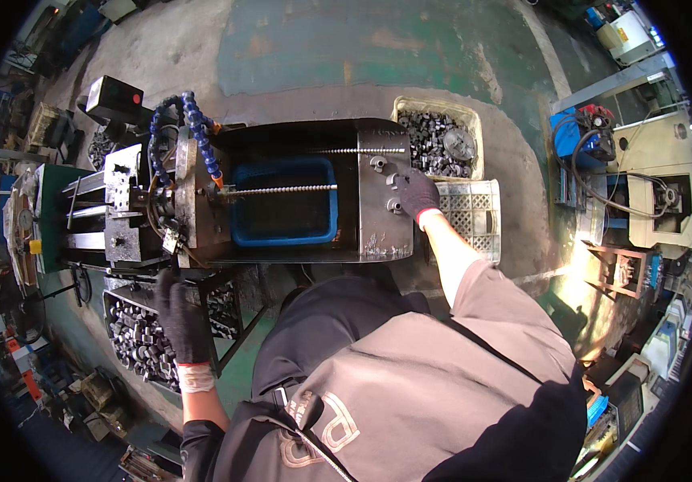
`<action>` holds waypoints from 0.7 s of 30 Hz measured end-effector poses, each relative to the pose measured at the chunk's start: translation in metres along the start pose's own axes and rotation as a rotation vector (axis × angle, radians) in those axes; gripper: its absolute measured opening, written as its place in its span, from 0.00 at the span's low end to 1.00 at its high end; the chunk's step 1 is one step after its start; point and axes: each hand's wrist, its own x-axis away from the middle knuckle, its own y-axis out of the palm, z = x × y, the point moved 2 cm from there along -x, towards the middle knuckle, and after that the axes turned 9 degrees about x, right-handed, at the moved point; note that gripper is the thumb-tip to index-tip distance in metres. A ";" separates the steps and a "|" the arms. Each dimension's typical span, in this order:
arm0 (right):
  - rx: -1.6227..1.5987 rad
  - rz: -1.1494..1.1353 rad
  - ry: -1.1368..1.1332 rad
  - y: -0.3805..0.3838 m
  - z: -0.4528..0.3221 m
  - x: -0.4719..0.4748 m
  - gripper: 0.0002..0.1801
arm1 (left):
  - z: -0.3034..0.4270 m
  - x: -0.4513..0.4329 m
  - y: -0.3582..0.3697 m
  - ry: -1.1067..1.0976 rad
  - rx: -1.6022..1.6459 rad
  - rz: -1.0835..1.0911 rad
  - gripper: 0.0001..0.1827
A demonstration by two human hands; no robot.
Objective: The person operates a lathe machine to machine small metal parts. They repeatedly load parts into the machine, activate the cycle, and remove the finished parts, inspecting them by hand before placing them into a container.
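Note:
My right hand, in a dark knit glove with a red cuff, reaches over the steel ledge at the machine's right end. Its fingertips pinch a small metal fitting. Two similar pieces sit on the ledge, an upper fitting and a lower fitting. My left hand, gloved too, is raised with fingers extended and nothing in it, just below a small switch box on the machine. A long spiral-fluted rod juts from the machine head over a blue tray.
A second spiral rod lies near the trough's far wall. Segmented blue coolant hoses arch over the head. A cream bin of metal parts and a white crate stand at right. Below my left hand, another bin holds metal pieces.

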 end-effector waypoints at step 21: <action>-1.363 -0.409 -0.821 -0.342 -0.384 0.157 0.27 | 0.355 -0.020 0.150 0.511 0.457 -0.730 0.23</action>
